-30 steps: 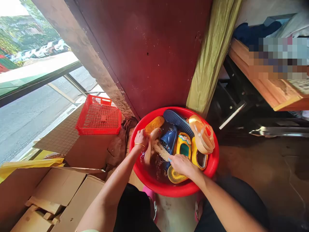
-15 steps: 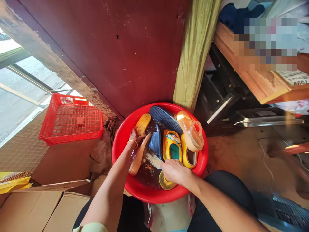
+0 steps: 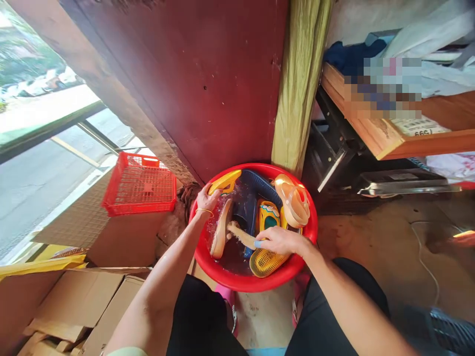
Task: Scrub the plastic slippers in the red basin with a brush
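Note:
In the red basin (image 3: pixel 256 284), dark water holds several slippers and sandals. My left hand (image 3: pixel 208 199) grips a yellow slipper (image 3: pixel 228 181) by its end at the basin's far-left side. A scrub brush (image 3: pixel 242 236) with pale bristles and a light blue handle is in my closed right hand (image 3: pixel 281 240), over the water. Under that hand lies a yellow slipper sole (image 3: pixel 265 262) with zigzag tread. A beige sandal (image 3: pixel 221 230) stands on its side near my left wrist. Dark blue slippers (image 3: pixel 261 187), a yellow cartoon clog (image 3: pixel 269 212) and a peach sandal (image 3: pixel 295 198) fill the rest.
On the left is a red plastic crate (image 3: pixel 143 190), with cardboard boxes (image 3: pixel 74 306) nearer me. A dark red panel (image 3: pixel 193 89) and a yellow-green curtain (image 3: pixel 300 89) stand behind the basin. A wooden tray table (image 3: pixel 393 143) juts in at right.
The yellow slipper in my left hand has tipped up onto its side. The brush has risen and turned, with more of its handle showing. The zigzag sole is more exposed, and the view has shifted.

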Available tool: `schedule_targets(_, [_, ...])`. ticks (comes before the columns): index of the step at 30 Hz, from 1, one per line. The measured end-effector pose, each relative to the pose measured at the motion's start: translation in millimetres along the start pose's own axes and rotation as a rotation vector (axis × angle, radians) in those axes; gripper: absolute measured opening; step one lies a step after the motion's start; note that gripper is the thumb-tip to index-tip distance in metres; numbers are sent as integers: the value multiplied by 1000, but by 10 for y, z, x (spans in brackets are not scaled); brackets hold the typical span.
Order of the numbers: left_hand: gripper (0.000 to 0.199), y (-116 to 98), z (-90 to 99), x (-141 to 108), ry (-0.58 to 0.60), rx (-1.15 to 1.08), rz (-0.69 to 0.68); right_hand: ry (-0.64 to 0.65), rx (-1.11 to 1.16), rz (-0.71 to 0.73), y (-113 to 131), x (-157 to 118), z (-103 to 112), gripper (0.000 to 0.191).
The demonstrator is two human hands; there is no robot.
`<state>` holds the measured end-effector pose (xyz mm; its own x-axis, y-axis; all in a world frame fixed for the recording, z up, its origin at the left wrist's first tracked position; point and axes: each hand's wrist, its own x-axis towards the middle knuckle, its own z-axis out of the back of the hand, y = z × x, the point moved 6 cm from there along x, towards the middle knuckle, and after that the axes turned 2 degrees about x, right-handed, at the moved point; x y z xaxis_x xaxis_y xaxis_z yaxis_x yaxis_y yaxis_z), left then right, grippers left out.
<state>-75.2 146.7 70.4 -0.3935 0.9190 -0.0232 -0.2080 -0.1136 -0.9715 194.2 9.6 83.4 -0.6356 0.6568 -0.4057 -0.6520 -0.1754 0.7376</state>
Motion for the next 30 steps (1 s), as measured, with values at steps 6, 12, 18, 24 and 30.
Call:
schedule_targets(6, [48,-283,48,-581,145,-374,213,-13,409,-32,-23,-277,105,48])
schedule_targets(12, [64,263,-5,-1291,250,-603,618,-259,163,-97,-255,-409,149,59])
schedule_targets(18, [68,589,-40,-1384,222,-767,691,-366,-168,-94,-240,-307,110,47])
schedule_targets(24, [73,607,-44,-1325,284,-782,743,-273,-127,-51,-28,-402,213,49])
schedule_targets(30, [71,543,-17,-1243,279,-801,645,-369,-52,-10,31,-393,261,44])
